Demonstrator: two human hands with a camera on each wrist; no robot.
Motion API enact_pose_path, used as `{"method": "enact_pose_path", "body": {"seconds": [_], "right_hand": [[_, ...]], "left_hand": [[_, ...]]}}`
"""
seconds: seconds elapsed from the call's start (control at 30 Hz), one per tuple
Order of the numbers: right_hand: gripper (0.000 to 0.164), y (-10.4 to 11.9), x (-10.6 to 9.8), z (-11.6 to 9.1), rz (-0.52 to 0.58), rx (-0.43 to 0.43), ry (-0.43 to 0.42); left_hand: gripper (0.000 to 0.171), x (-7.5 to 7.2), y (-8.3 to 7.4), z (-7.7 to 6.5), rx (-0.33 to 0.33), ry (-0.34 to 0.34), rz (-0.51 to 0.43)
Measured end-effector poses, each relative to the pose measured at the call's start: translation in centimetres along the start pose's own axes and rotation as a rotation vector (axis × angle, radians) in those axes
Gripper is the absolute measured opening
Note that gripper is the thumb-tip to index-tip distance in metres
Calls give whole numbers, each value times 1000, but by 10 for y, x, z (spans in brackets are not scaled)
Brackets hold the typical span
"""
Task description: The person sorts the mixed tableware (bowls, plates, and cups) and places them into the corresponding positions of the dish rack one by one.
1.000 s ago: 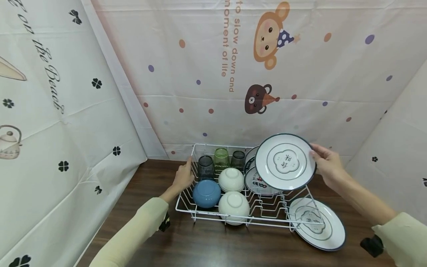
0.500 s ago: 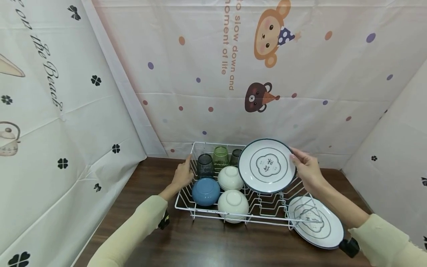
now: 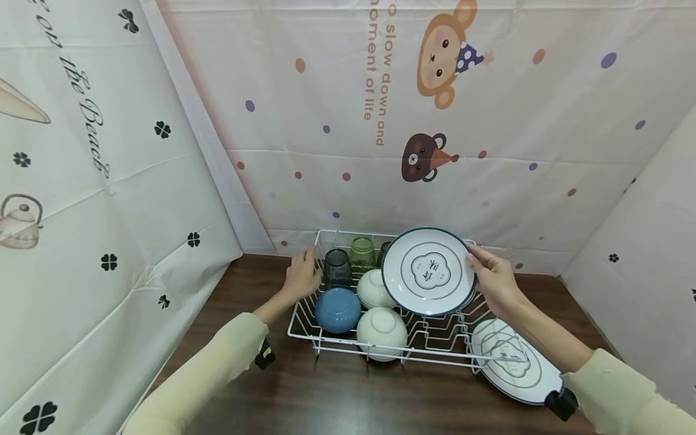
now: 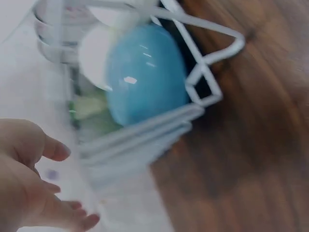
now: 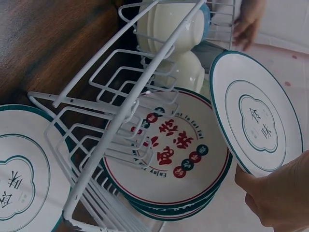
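My right hand pinches the right rim of a white plate with a dark blue-green edge. The plate is held tilted over the right half of a white wire dish rack, its printed face toward the head camera. Below it in the right wrist view, several plates with red print stand stacked in the rack. My left hand is at the rack's left side, fingers loosely bent. In the blurred left wrist view the left hand holds nothing; whether it touches the wire I cannot tell.
A blue bowl and white bowls sit upside down in the rack's left half. Behind them stand a dark glass and a green glass. Another white plate lies on the brown table by the rack's right end.
The right hand has carried the plate left and slightly down, over the plates in the rack. The left hand's pointing finger has come off its straight pose, and the hand has shifted slightly.
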State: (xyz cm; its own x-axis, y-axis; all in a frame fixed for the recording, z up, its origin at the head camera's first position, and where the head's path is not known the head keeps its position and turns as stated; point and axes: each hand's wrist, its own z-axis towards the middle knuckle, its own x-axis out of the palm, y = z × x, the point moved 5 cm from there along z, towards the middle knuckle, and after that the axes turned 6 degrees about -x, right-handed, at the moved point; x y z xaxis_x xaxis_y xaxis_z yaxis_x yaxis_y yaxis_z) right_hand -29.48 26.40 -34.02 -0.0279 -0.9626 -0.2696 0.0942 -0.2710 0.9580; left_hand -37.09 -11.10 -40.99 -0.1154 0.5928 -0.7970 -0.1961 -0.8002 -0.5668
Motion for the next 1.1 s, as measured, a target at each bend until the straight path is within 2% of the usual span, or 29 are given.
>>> {"method": "enact_pose_path", "body": {"seconds": [0.07, 0.17, 0.27, 0.33, 0.4, 0.47, 0.6, 0.77, 0.87, 1.1], "right_hand": [[53, 2, 0, -1, 24, 1, 4], [54, 4, 1, -2, 53, -5, -4], [54, 6, 3, -3, 54, -22, -25], [54, 7, 5, -4, 54, -38, -39], [54, 7, 8, -5, 62, -48, -41], [54, 7, 11, -6, 82, -54, -35], [55, 6, 17, -9, 158, -34, -14], [57, 5, 21, -11, 239, -13, 5], [58, 5, 22, -11, 265, -17, 12], [62, 2, 23, -14, 314, -18, 30]], "left_hand": [[62, -11, -18, -4, 63, -29, -24], [66, -19, -44, -11, 190, 1, -103], [72, -19, -68, -18, 269, 133, -201], [76, -14, -79, -23, 270, 240, -259], [79, -8, -87, -26, 249, 322, -310], [77, -2, -93, -28, 217, 372, -360], [66, 8, -100, -33, 164, 434, -429], [50, 19, -107, -40, 131, 501, -529], [47, 22, -109, -42, 105, 491, -600], [47, 29, -109, -38, -86, 419, -757]]}}
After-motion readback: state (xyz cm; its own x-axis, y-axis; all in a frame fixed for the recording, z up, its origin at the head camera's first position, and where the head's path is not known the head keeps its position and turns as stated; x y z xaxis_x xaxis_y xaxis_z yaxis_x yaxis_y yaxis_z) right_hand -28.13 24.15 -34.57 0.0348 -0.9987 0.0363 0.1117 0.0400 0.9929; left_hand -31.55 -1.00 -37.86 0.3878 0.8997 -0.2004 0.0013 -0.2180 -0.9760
